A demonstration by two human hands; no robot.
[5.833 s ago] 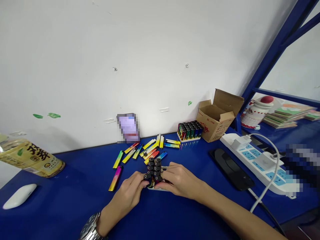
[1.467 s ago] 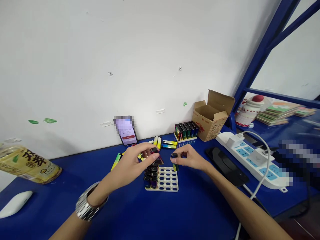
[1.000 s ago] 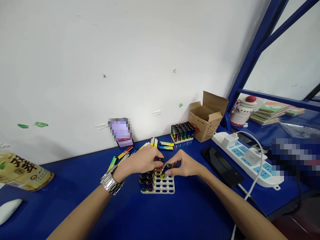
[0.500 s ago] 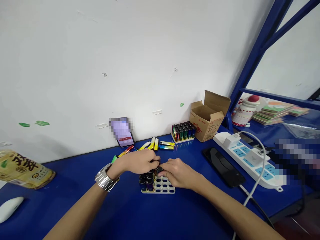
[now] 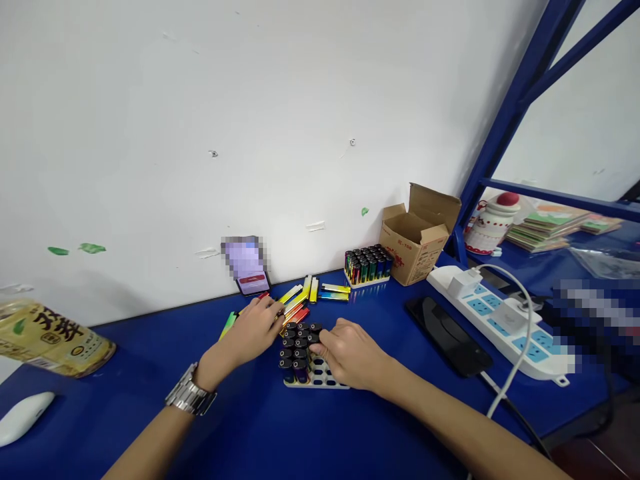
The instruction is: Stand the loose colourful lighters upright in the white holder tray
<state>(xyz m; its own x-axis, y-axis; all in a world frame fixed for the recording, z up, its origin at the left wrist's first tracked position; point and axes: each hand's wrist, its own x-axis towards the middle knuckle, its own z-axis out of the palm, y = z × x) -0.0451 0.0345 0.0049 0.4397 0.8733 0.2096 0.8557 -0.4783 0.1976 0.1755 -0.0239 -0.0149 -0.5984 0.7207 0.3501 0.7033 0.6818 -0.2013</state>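
Note:
My right hand (image 5: 353,353) is closed, thumb and fingers pinching the black top of a lighter (image 5: 313,339) that stands in a white tray (image 5: 320,385) with oval holes. Several other black-topped lighters (image 5: 300,353) fill the tray's left columns; holes at its lower right show bare. My left hand (image 5: 253,331), with a metal watch at the wrist, reaches over the loose lighters (image 5: 296,313) behind the tray. Its fingers are bent and slightly apart at those lighters, with nothing plainly held. Part of the pile is hidden under this hand.
Behind stands a full lighter tray (image 5: 367,267) beside an open cardboard box (image 5: 413,247). A phone (image 5: 250,267) leans on the wall. To the right lie a black phone (image 5: 447,337) and a power strip (image 5: 505,327) with cables. A bottle (image 5: 55,337) and white mouse (image 5: 25,417) are left.
My left hand has moved left and away from the tray to the loose lighters, uncovering the standing ones. My right hand stays at the tray, pinching a lighter.

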